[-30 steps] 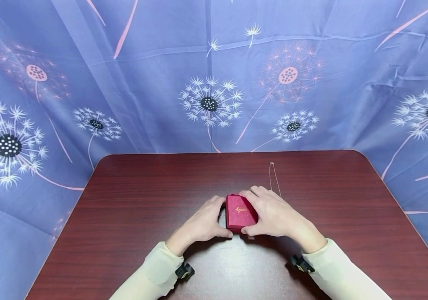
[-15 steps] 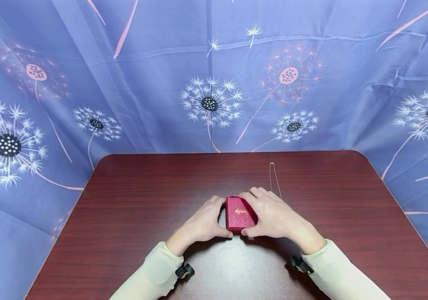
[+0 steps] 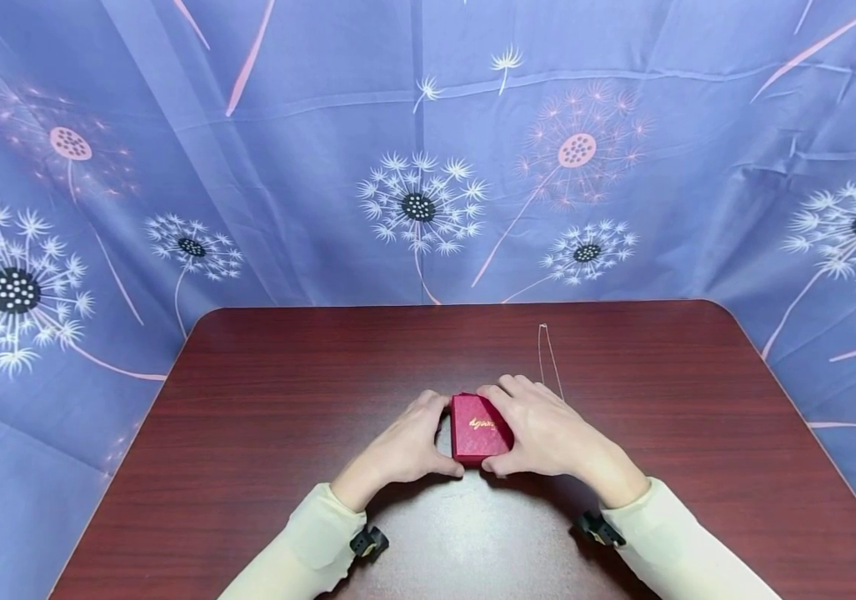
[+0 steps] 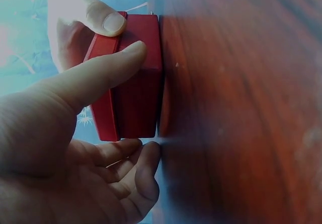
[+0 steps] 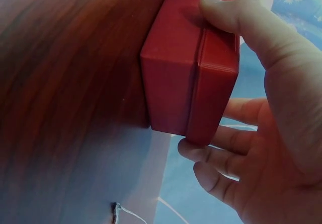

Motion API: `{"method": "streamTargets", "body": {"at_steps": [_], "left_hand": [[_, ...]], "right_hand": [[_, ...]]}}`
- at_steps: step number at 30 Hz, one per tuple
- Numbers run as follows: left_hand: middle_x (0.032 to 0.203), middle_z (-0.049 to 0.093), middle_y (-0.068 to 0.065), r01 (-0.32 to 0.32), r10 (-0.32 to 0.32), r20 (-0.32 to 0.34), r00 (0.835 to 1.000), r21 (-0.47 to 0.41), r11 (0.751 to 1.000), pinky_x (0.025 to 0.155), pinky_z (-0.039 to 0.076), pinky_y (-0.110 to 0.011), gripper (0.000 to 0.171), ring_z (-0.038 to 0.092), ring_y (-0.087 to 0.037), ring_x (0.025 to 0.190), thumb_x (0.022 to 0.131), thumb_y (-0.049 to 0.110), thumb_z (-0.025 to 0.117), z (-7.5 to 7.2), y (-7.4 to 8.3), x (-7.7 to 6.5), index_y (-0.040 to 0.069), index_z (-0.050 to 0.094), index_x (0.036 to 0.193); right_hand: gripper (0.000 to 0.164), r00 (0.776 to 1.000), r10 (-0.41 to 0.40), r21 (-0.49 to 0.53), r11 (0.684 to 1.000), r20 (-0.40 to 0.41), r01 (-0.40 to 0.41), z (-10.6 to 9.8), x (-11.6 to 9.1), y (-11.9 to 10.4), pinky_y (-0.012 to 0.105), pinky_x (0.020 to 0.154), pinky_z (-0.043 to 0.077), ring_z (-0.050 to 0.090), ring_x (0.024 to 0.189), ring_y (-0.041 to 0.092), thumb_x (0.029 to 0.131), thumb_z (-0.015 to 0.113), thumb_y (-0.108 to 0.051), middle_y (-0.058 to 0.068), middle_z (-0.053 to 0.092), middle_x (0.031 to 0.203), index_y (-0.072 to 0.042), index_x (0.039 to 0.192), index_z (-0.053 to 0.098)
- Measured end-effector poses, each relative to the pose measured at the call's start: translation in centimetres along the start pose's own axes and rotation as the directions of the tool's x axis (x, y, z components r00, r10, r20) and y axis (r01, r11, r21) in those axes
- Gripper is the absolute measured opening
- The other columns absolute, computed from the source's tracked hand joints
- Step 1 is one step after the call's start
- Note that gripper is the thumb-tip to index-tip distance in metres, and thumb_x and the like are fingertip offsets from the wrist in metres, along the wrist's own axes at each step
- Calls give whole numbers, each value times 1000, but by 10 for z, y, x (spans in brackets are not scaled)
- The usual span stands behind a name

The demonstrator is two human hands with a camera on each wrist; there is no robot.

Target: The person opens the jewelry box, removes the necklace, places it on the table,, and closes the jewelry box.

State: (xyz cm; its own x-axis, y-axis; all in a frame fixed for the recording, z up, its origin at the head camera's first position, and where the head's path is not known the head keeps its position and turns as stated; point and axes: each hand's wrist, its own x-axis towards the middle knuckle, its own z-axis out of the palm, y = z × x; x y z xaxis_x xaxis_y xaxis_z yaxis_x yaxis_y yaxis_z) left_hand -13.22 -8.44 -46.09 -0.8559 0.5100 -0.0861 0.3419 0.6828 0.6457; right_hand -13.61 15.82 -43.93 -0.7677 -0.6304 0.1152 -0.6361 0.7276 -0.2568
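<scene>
A small red jewelry box point(image 3: 476, 433) with gold lettering on top stands on the dark wooden table. Its lid point(image 5: 214, 88) sits over the base point(image 5: 171, 93), with a seam running between them. My right hand point(image 3: 555, 429) grips the box at the lid, thumb on the near side and fingers at the far side. From the left, my left hand point(image 3: 408, 442) holds the base, its thumb point(image 4: 126, 60) across the near face. In the left wrist view, the left fingers curl by the box's other side. What the box contains is hidden.
A thin chain necklace point(image 3: 552, 358) lies on the table behind my right hand, partly covered by it. The table point(image 3: 285, 367) reaches back to a blue dandelion-print cloth point(image 3: 307, 167), which also hangs along both sides.
The lid has gone down slightly and levelled on the base, and more of its gold lettering shows. Both hands keep nearly the same place.
</scene>
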Motion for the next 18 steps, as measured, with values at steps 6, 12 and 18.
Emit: {"method": "streamTargets", "body": {"at_steps": [6, 12, 18], "left_hand": [[136, 56, -8, 4, -4, 8, 1000, -7, 1000, 111, 46, -44, 97, 54, -24, 129, 71, 29, 100, -1, 1, 0, 2, 50, 150], [141, 55, -9, -10, 10, 6, 1000, -42, 999, 109, 48, -44, 105, 55, -24, 127, 71, 29, 100, -3, -1, -1, 2, 44, 155], [141, 54, -4, -51, 51, 0, 999, -95, 994, 98, 52, -35, 101, 60, -22, 114, 73, 28, 100, -3, -3, -1, 8, 45, 155]], "right_hand": [[94, 1000, -7, -1, 1000, -6, 7, 0, 0, 0, 42, 89, 52, 55, 106, 22, 65, 92, -55, 2, 60, 119, -7, 140, 61], [94, 1000, -12, -11, 1000, -7, 12, 2, 1, 0, 42, 87, 52, 55, 105, 22, 66, 92, -55, 3, 60, 119, -7, 140, 61], [95, 1000, -10, -7, 1000, -1, 10, 2, 0, 0, 41, 86, 52, 54, 103, 21, 66, 92, -55, 2, 60, 117, -6, 140, 61]]}}
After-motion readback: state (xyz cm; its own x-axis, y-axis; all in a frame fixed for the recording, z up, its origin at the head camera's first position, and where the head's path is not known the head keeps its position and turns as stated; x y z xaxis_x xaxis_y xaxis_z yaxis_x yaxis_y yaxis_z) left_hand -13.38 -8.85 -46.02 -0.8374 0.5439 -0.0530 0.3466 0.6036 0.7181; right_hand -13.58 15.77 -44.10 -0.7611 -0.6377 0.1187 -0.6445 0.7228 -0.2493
